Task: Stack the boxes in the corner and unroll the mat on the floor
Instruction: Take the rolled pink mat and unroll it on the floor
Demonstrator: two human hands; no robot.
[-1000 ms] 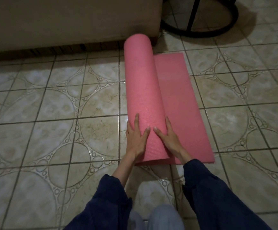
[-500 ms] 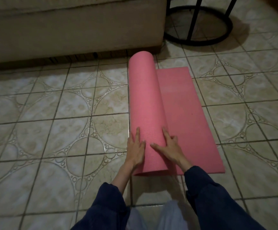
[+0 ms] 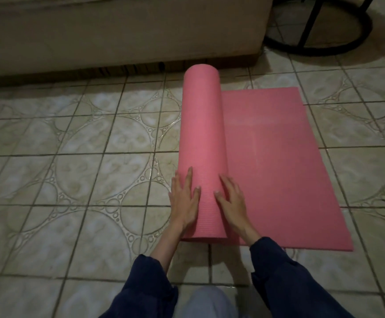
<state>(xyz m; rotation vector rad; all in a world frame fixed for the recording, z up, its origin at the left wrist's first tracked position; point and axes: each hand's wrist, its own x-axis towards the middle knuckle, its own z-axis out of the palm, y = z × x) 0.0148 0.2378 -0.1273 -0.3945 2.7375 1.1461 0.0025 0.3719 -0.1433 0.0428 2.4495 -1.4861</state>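
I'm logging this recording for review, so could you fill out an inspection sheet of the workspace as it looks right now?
Surface: patterned tile floor, glossy, dim light.
Job's things: pink mat partly unrolled, flat part lying to the right; rolled part still thick. Boxes: nothing seen.
Clutter: nothing seen.
Grippers: left hand flat on the roll's left side near its close end; right hand on the roll's right side, fingers spread and straight.
Cables: nothing seen.
Surroundings: beige sofa base beyond the roll's far end; black ring-shaped stand base at upper right; person's dark sleeves at bottom.
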